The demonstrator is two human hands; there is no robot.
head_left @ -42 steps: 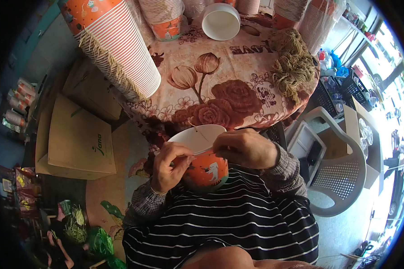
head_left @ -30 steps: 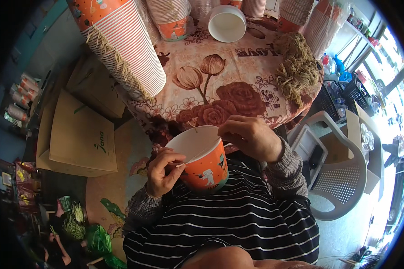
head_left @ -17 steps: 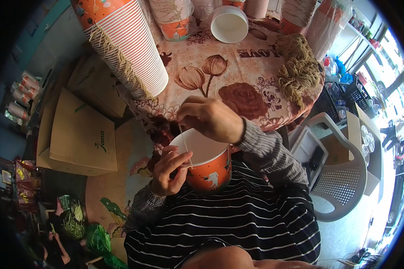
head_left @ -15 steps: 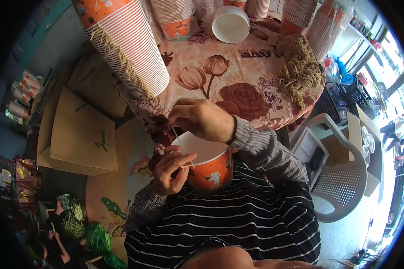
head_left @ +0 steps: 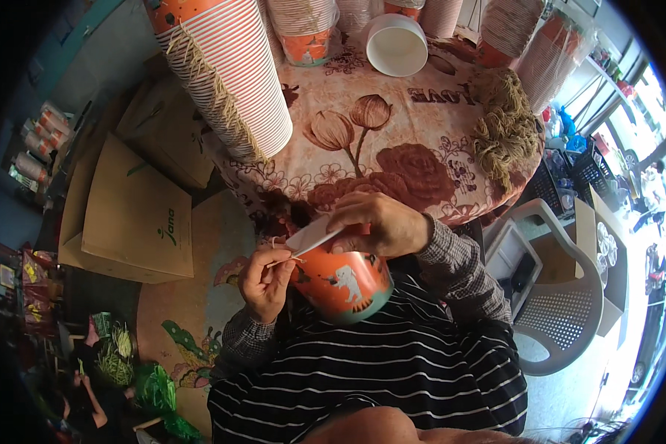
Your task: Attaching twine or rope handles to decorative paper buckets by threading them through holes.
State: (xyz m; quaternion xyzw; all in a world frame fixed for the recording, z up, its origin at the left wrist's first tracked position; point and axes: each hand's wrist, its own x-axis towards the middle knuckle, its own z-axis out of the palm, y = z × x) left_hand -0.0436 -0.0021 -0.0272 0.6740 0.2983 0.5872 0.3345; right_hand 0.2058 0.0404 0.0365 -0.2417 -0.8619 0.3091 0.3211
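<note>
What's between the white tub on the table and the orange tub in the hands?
In the head view: the flower-printed tablecloth, then the right hand, which is on the orange tub.

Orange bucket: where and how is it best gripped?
Probably by the white rim of the orange bucket, from the right, thumb outside: the tilted mouth leaves that thin lip exposed, and the left hand is at its left end.

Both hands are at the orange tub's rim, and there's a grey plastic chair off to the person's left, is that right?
Not quite: the grey plastic chair is off to the person's right, as the head view shows. The left hand and right hand are indeed at the rim of the orange tub.
</note>
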